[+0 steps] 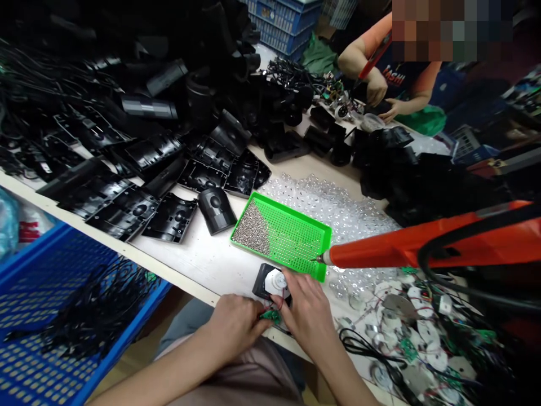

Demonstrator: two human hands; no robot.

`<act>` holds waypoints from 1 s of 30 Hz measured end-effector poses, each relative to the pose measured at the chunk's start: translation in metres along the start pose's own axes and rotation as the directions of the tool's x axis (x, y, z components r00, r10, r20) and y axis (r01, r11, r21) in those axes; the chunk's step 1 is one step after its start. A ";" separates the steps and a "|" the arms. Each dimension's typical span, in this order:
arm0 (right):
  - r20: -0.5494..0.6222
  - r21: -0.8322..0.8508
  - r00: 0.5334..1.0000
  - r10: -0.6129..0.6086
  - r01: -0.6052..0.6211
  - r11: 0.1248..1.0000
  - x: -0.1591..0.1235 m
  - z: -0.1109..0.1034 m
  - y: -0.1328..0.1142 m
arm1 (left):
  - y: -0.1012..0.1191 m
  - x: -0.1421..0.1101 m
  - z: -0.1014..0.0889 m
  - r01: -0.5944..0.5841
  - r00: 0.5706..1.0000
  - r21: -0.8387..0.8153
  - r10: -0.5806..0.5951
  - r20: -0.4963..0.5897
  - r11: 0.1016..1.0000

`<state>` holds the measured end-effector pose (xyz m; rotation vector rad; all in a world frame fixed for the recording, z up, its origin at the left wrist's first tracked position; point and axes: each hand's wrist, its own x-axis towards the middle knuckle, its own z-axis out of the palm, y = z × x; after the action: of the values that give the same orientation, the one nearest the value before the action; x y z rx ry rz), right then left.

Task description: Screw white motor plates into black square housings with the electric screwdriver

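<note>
Green circuit board (270, 317) pinched by left hand (232, 327) | black housing (262, 281) touched by right hand (306, 316), grip unclear | soldering iron (406, 248) just above | bench edge (127, 255) just below

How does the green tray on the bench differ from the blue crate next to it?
The green tray sits on the bench, while the blue crate sits lower, beyond the bench edge. The tray holds grey granules heaped at one end; the crate holds tangled black cables. The crate looks larger than the tray. Both have perforated bottoms and look like plastic.
</note>
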<state>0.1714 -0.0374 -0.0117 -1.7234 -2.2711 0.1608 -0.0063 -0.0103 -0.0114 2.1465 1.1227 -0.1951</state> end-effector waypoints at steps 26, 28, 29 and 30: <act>0.026 -0.009 0.996 0.084 -0.084 0.996 -0.005 0.005 0.001 | -0.042 0.026 -0.020 -0.379 0.894 -0.235 0.288 -0.343 0.895; 0.020 0.000 0.996 0.088 -0.088 0.996 -0.006 0.006 0.000 | -0.040 0.027 -0.019 -0.358 0.899 -0.230 0.267 -0.347 0.905; 0.020 0.008 0.996 0.090 -0.090 0.996 -0.006 0.007 -0.001 | -0.038 0.028 -0.019 -0.341 0.903 -0.223 0.251 -0.349 0.913; 0.024 0.020 0.996 0.091 -0.091 0.996 -0.006 0.008 -0.001 | -0.036 0.030 -0.017 -0.322 0.906 -0.218 0.233 -0.354 0.921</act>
<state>0.1697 -0.0428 -0.0203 -1.8246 -2.1998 0.2238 -0.0192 0.0344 -0.0297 2.1017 0.9315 0.4353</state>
